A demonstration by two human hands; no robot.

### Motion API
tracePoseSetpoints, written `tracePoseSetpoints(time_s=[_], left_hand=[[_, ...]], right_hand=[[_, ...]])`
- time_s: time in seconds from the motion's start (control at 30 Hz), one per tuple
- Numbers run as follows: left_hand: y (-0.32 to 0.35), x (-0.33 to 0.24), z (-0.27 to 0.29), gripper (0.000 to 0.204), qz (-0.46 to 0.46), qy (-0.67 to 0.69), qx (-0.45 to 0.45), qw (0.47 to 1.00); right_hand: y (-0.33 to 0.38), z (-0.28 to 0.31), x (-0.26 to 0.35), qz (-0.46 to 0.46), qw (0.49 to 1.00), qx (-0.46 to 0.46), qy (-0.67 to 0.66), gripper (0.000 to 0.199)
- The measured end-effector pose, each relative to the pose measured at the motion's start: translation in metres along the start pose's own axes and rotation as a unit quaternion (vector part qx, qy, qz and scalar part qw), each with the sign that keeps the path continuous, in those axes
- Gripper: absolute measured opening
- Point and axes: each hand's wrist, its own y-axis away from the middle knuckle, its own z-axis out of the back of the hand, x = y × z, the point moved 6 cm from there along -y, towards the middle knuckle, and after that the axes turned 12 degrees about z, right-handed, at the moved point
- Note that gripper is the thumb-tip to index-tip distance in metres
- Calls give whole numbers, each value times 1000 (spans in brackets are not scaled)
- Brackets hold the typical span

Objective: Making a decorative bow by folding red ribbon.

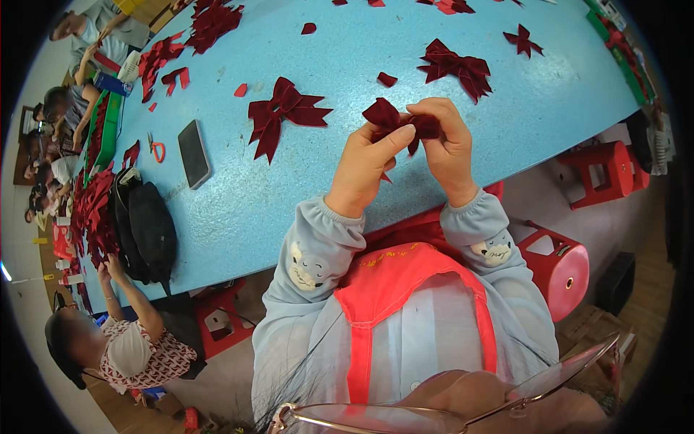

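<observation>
My left hand (365,163) and my right hand (448,145) are raised together above the near edge of the blue table (347,65). Both pinch a small dark red velvet ribbon bow (394,119), held between thumbs and fingertips; one loop sticks out to the left, the rest is hidden by my fingers. Finished dark red bows lie on the table beyond: one (282,112) to the left of my hands, one (457,69) just past them, and a smaller one (523,40) farther right.
A black phone (194,153), orange-handled scissors (157,150) and a black bag (144,228) lie at the table's left. Ribbon scraps and piles of bows (210,25) are scattered around. Red plastic stools (560,264) stand right. Other people sit along the left side.
</observation>
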Motion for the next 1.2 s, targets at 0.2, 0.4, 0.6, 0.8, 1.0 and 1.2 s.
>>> tracePoseSetpoints(time_s=[0.2,0.4,0.6,0.8,1.0,1.2], left_hand=[[6,-4,-8,20,-88,-9,-33,996],[7,1,-8,18,-75,0,-16,997],[10,3,-11,16,-95,115,0,989],[9,6,-9,16,-103,171,23,980],[9,3,4,15,-69,96,31,993],[9,5,11,14,-17,-167,-33,985]], right_hand=[[2,-1,8,2,998,-43,37,31],[8,-4,5,-54,994,-90,9,31],[16,-8,8,-76,985,-153,-12,30],[18,-12,2,-175,959,-186,-123,30],[17,-13,-14,-343,892,-21,-292,21],[-3,-5,7,-174,966,127,-143,14]])
